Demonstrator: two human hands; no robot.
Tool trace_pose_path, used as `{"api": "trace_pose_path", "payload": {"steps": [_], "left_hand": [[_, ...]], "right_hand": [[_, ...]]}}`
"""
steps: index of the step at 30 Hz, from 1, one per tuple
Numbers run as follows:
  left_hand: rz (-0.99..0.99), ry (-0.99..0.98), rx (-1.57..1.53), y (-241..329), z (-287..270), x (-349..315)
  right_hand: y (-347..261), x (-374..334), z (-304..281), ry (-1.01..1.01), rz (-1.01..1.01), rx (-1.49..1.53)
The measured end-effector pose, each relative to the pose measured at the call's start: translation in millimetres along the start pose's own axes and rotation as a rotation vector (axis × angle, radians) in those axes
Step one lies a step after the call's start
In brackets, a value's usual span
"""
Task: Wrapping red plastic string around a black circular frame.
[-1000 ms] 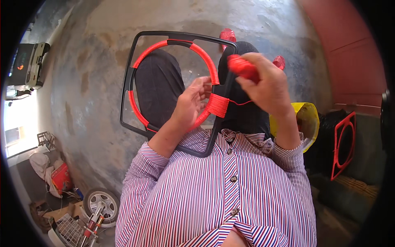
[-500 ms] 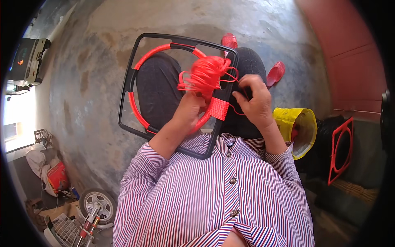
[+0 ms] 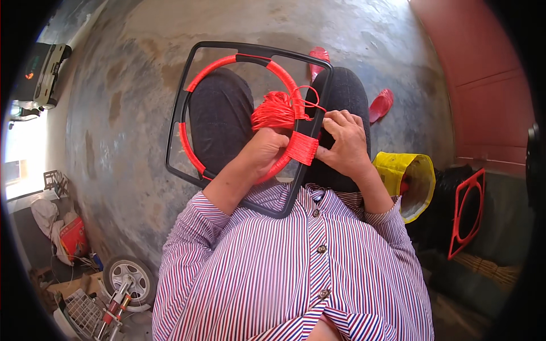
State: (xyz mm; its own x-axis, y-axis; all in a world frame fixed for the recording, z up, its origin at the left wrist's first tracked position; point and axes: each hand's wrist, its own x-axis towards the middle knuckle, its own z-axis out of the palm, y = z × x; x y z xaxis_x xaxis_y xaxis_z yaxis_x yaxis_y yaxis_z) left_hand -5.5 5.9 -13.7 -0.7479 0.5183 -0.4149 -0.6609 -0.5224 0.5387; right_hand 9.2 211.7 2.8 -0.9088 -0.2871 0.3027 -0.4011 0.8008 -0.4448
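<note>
A black plastic frame [image 3: 196,63], square with an inner ring, rests tilted across my thighs. Red cord is wound tightly round parts of the ring, and a broad band of red cord [image 3: 301,148] wraps its right side together with the frame's edge. My left hand [image 3: 263,150] is closed inside the ring around the lower end of a red cord bundle [image 3: 273,112]. From the ring a loose loop of cord runs to my right hand [image 3: 345,143]. Its bent fingers hold the cord at the frame's right edge, thumb close to the wound band; the fingertips are partly hidden.
An open yellow bag [image 3: 398,170] stands to my right, beside a red frame [image 3: 467,213] leaning on black plastic. Red shoes [image 3: 381,105] show beyond my knees. A wheel [image 3: 129,281] and a white wire basket [image 3: 84,311] lie at the lower left on the concrete floor.
The cord bundle has dropped lower and left, inside the ring. My right hand has moved slightly left against the frame's edge, its thumb nearer the wound band.
</note>
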Motion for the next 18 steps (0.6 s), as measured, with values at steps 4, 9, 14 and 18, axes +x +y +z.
{"api": "trace_pose_path", "payload": {"steps": [4,9,14,18], "left_hand": [[0.002,-0.004,0.019,1.5,8.1,-1.0],[-0.079,0.022,-0.059,5.6,10.2,-1.6],[-0.098,0.017,-0.060,4.7,-1.4,1.2],[-0.077,-0.009,-0.106,2.1,-3.1,1.4]], "right_hand": [[-3.0,0.3,-0.5,0.136,0.081,0.123],[25.6,-10.9,-8.0,0.262,0.326,0.757],[61.5,-29.0,-19.3,0.377,0.495,1.877],[70.4,-35.2,-9.7,0.338,0.303,2.191]]}}
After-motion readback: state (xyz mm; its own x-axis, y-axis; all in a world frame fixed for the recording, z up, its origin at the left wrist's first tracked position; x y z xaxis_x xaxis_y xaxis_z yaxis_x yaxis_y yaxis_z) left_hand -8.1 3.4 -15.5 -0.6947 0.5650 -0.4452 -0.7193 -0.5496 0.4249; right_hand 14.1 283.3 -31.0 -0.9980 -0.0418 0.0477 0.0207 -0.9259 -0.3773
